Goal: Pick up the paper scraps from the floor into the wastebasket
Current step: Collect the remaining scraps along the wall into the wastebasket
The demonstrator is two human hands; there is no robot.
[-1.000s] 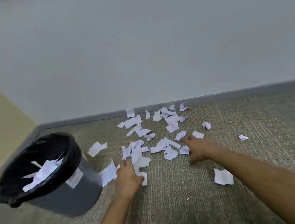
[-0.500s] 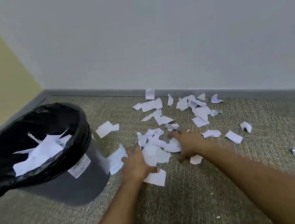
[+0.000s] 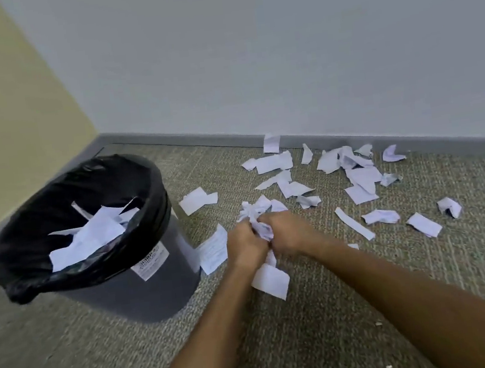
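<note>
Fingers of both hands curled tight, pressed together around one crumpled bunch of scraps (image 3: 258, 223). Left hand (image 3: 244, 243) and right hand (image 3: 290, 233) touch knuckle to knuckle, just above the floor (image 3: 327, 311). White paper sticks out above the fists; one larger piece (image 3: 270, 279) hangs below them.

Bare forearms run back toward the near edge of the carpet.

Wastebasket (image 3: 131, 286): dark grey, black liner (image 3: 28, 240), just left of the hands, near the room corner. Paper (image 3: 89, 239) already inside, piled to the rim. A scrap (image 3: 212, 250) leans on the floor between basket and left hand.

Loose scraps (image 3: 360, 180) scattered beyond and right of the hands, reaching the grey baseboard (image 3: 199, 138) along the far wall. One (image 3: 271, 142) rests against the baseboard.
</note>
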